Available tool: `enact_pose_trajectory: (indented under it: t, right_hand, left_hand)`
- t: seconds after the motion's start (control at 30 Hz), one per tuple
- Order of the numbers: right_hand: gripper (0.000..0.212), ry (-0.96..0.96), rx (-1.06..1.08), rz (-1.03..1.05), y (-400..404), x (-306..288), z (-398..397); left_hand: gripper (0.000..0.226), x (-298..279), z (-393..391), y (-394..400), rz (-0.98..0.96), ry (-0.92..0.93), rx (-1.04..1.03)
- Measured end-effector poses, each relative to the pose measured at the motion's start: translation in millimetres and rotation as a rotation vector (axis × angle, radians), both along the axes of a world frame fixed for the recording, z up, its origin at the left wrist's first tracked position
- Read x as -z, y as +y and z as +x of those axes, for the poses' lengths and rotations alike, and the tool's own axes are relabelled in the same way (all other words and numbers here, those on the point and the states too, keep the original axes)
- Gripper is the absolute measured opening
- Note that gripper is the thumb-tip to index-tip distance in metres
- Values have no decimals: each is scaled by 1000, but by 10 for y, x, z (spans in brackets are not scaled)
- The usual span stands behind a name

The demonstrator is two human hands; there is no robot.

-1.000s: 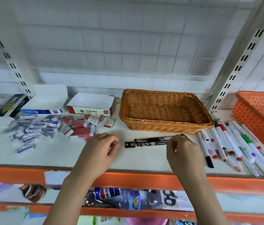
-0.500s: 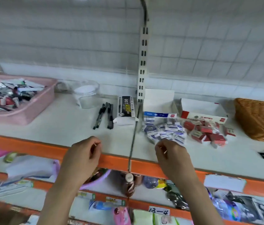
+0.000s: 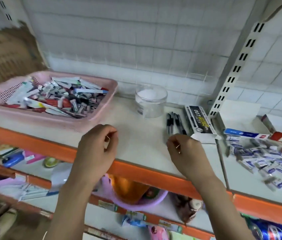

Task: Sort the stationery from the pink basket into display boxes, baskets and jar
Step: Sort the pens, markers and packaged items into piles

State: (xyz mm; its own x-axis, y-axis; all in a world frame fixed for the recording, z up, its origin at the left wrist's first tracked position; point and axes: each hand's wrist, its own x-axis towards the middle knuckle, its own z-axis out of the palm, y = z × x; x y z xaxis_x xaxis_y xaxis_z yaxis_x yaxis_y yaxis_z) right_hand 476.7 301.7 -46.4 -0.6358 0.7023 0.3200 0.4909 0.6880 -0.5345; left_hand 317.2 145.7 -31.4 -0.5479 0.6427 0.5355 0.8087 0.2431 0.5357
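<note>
Hovering both hands over the shelf's front edge (image 3: 147, 172), nothing held in either. Left hand (image 3: 97, 149) at 7 o'clock of frame, fingers curled loosely, thumb tip meeting forefinger, no item between them. Right hand (image 3: 186, 154) at 5 o'clock, same loose curl, also holding nothing.

Black gel pens (image 3: 174, 124) lie loose just beyond my right hand, at 1 o'clock from it. Judgement: light, stiff, smooth barrels, so they'll roll. Pinch mid-barrel, or gather several at once.

Right beside them, the black pen display box (image 3: 199, 121), front flap open. Print reads "007"; the yellow lettering under it is too blurred. Thin card, so it'll crush if squeezed. Feed pens in lengthwise.

Clear plastic jar (image 3: 151, 101) at 12 o'clock, upright, no lid on it, small label on the side unreadable. Light, slick wall.

Pink basket (image 3: 91, 116) at 10 o'clock from my left hand, piled with mixed stationery (image 3: 57, 97): slim boxes, wrapped erasers, pen-like items. Writing too small to read. Judgement: all light, rigid pieces, tangled. Pick from the top, pinching long items across the middle; glossy wrappers may slip.

At 3 o'clock, small blue-and-white eraser packs (image 3: 265, 158) scattered by a blue box (image 3: 246, 135) and a red box (image 3: 280, 135). Logos illegible.
</note>
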Motion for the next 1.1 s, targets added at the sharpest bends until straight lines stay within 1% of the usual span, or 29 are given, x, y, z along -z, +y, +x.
enact_pose_trajectory:
  t: [0.13, 0.27, 0.4, 0.47, 0.53, 0.6, 0.63, 0.7, 0.77, 0.83, 0.9, 0.97, 1.03, 1.1]
  right_hand:
    - [9, 48, 43, 57, -366, -83, -754]
    - [11, 152, 46, 32, -860, -324, -1525]
    - [10, 90, 14, 8, -1093, -599, -2087]
    - [10, 15, -4, 2, -1101, -651, -2315]
    - [9, -78, -46, 14, -1076, -655, -2518]
    - [11, -213, -131, 12, -1028, -626, -2659]
    - [16, -296, -180, -20, -996, -617, -2701]
    - [28, -440, -269, -102, -933, -625, -2761]
    - [38, -527, -308, -147, -874, -625, -2826]
    - [44, -596, -303, -118, -815, -584, -2925]
    - [43, -631, -257, -43, -777, -525, -3039]
    - [48, -654, -192, 48, -757, -478, -3131]
    - [56, -664, -168, 70, -739, -451, -3184]
    - [61, -672, -157, 61, -724, -457, -3211]
  left_hand:
    - [6, -141, -802, -263, 65, 68, 48]
    - [5, -242, -1647, -633, -4, 85, 95]
    - [9, -273, -2408, -845, -174, 74, 34]
    - [20, -275, -2721, -834, -298, 43, 58]
    - [34, -325, -2935, -765, -444, -65, 165]
    - [49, -419, -3066, -645, -682, -192, 250]
    - [55, -459, -3118, -564, -826, -198, 280]
    - [62, -518, -3177, -405, -1072, -121, 325]
    - [59, -523, -3199, -294, -1188, -45, 361]
    - [56, -466, -3217, -233, -1210, -1, 370]
    - [55, -391, -3248, -231, -1179, 1, 363]
    - [55, -321, -3296, -257, -1137, 42, 361]
    - [58, -283, -3328, -292, -1113, 128, 345]
    - [65, -270, -3346, -310, -1095, 164, 336]
